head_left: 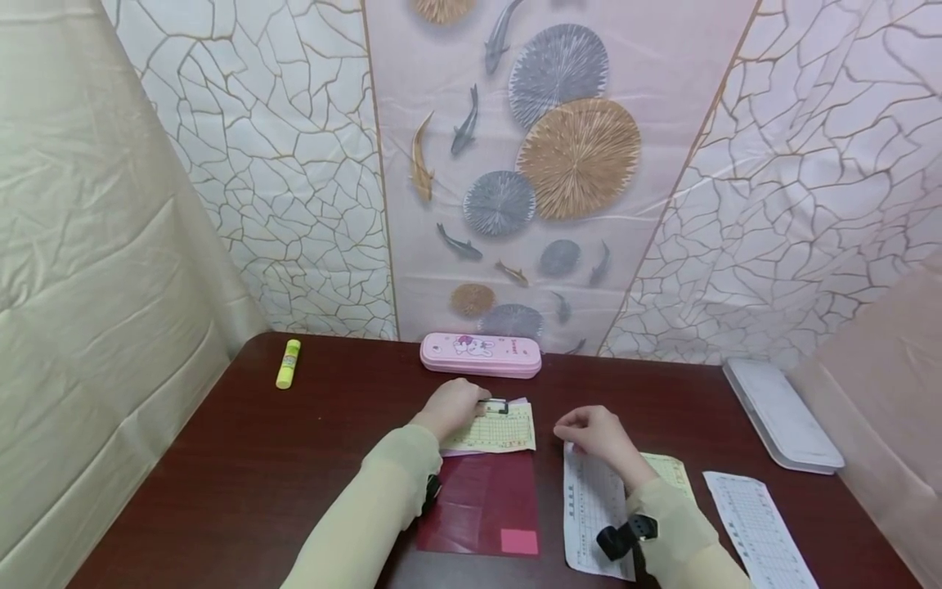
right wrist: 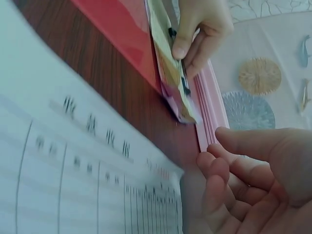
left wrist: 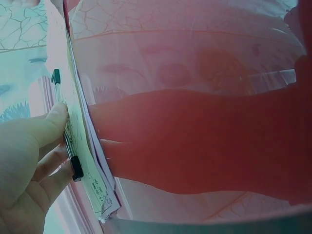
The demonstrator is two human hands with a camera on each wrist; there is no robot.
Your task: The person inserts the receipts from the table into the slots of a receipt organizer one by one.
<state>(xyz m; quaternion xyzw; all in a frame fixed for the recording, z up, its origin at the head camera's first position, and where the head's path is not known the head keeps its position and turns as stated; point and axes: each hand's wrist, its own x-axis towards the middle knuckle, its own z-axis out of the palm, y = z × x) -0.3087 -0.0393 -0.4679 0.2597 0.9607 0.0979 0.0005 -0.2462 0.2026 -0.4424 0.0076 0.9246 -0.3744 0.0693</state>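
My left hand (head_left: 456,406) grips the metal bar clip (left wrist: 69,141) at the far edge of a translucent red folder (head_left: 482,499). In the left wrist view the thumb rests on the bar, between its black ends. A yellowish form (head_left: 508,429) lies by the clip, with pinkish sheets under it. My right hand (head_left: 596,431) hovers beside the top of a white printed receipt sheet (head_left: 592,511), fingers loosely curled. In the right wrist view its thumb and fingertips are apart with nothing between them, close to the sheet's corner.
A pink pencil case (head_left: 481,355) stands at the table's back edge, just beyond the clip. A yellow glue stick (head_left: 288,365) lies far left. On the right are a white case (head_left: 783,415), another printed sheet (head_left: 758,528) and a yellow sheet (head_left: 670,470) partly under the right forearm.
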